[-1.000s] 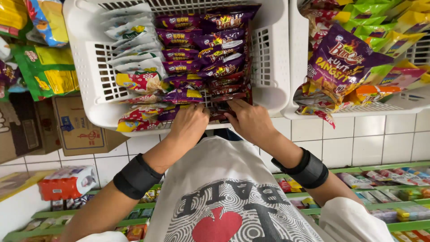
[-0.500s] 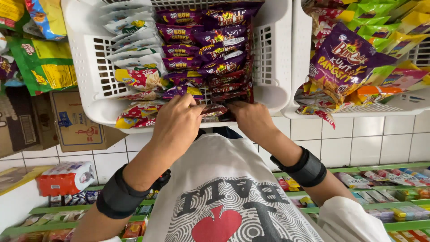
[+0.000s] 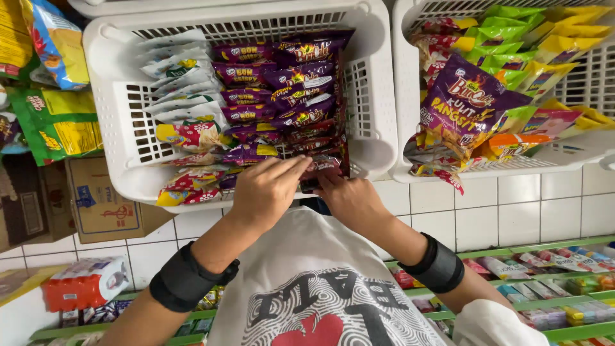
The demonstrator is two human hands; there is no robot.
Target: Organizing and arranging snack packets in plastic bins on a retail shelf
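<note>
A white plastic basket [image 3: 375, 138] holds rows of snack packets: purple ones [image 3: 282, 83] in the middle, white and yellow ones [image 3: 182, 96] on the left, dark red ones [image 3: 323, 144] at the front right. My left hand [image 3: 269, 189] lies over the basket's front edge, with its fingers closed on the front dark red packet [image 3: 325, 164]. My right hand [image 3: 349, 200] grips the same packet from below, and its fingertips are hidden behind it. Both wrists wear black bands.
A second white basket [image 3: 570, 154] at the right holds purple, green and yellow snack bags. Yellow and green bags [image 3: 54, 122] hang at the left above a cardboard box [image 3: 102, 205]. Green shelves [image 3: 551, 282] with small goods run below, against a tiled wall.
My left hand has slid right along the basket's front edge and now meets my right hand at the dark red packets. My right hand has barely moved.
</note>
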